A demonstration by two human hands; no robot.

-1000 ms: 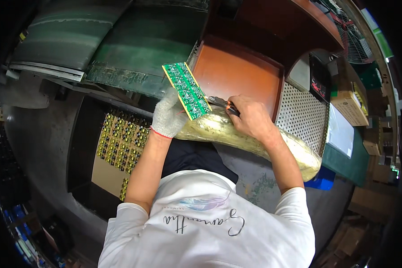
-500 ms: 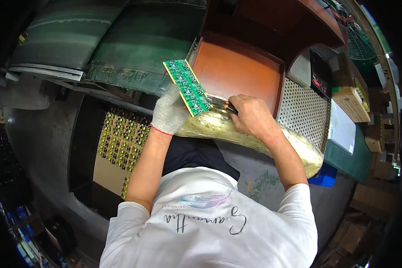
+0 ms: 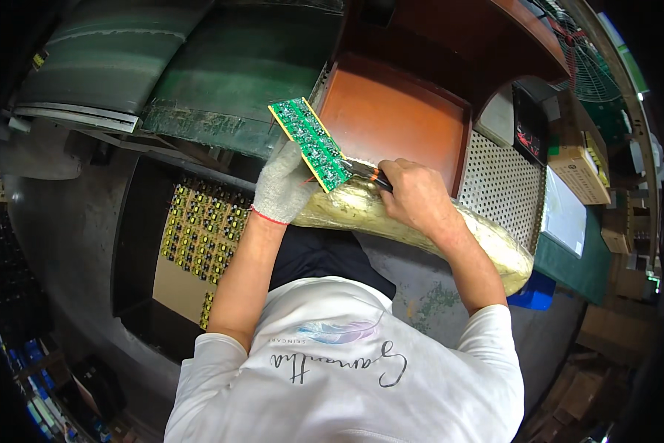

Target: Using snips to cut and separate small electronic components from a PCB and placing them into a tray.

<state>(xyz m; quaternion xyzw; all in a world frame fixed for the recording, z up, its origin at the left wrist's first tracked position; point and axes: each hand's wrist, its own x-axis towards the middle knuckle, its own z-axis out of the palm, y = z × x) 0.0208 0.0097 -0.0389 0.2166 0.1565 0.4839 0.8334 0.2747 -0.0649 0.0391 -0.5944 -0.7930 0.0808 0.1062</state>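
Observation:
A green circuit board panel (image 3: 313,144) with pale yellow edge strips is tilted in front of me, dotted with small soldered parts. My left hand (image 3: 282,181), in a light grey knit glove with a red cuff edge, is closed on it from behind; most of its fingers are hidden by the panel. In my bare right hand (image 3: 418,193) is a pair of cutters (image 3: 369,172) with black and orange handles. Their jaws touch the panel's lower right edge. Just below lies a long, plastic-wrapped yellowish roll (image 3: 420,229), which my right forearm crosses.
A dark bin (image 3: 136,244) at left holds boards with yellow components (image 3: 199,225). An orange-brown tray (image 3: 398,118) lies ahead, beside a green belt surface (image 3: 228,81). To the right are a perforated metal plate (image 3: 501,184), a cardboard box (image 3: 579,166) and a fan (image 3: 586,63).
The panel has shifted slightly to the right at its lower end, and its tilt has changed a little. Both hands keep their hold.

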